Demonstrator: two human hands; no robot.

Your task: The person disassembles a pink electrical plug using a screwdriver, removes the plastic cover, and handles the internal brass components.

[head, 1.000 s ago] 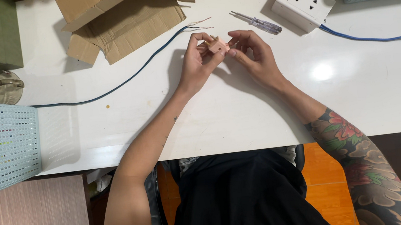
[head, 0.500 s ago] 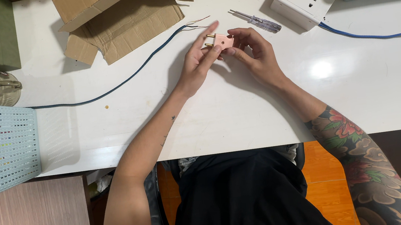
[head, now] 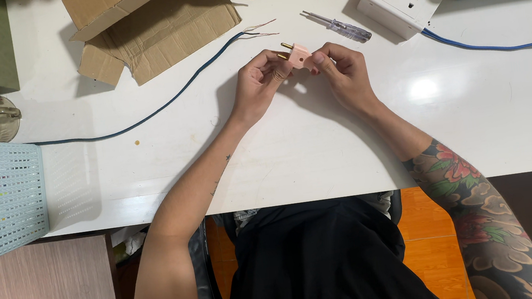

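Both hands hold 1 small pink plug (head: 299, 54) just above the white table (head: 318, 144). The left hand (head: 259, 85) and right hand (head: 343, 72) each pinch it in a narrow grip, near a screwdriver (head: 337, 26).

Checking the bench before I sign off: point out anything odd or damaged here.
The dark cable ends in bare, splayed wires with no plug on. Both hands, left hand and right hand, hold a small pink plug. Nothing looks spilled.
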